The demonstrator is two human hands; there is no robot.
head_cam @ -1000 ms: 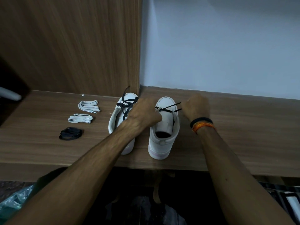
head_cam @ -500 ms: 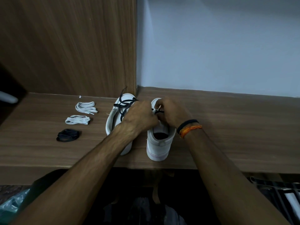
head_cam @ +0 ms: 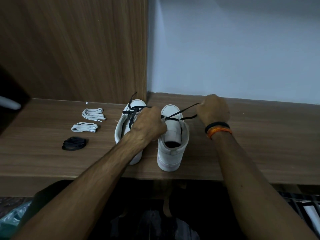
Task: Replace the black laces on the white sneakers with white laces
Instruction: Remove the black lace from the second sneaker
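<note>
Already the right hand [head_cam: 213, 110] pinches the thin black lace [head_cam: 183, 112] and draws it sideways out of the right white leather sneaker [head_cam: 170, 135], which the left hand's [head_cam: 149, 125] curled grip steadies on the brown wooden worktop [head_cam: 251, 144]. Left of that sneaker, its twin [head_cam: 123, 125] keeps its black lace (loosened), and beyond it two white lace bundles [head_cam: 84, 127] wait unused beside a black coil [head_cam: 74, 143], so most work remains.

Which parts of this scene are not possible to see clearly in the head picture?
- Left hand: its fingers and what they hold are hidden behind its back.
- Left sneaker: the forearm covers its middle.
- Small white scrap on the shelf: too small to identify.
</note>
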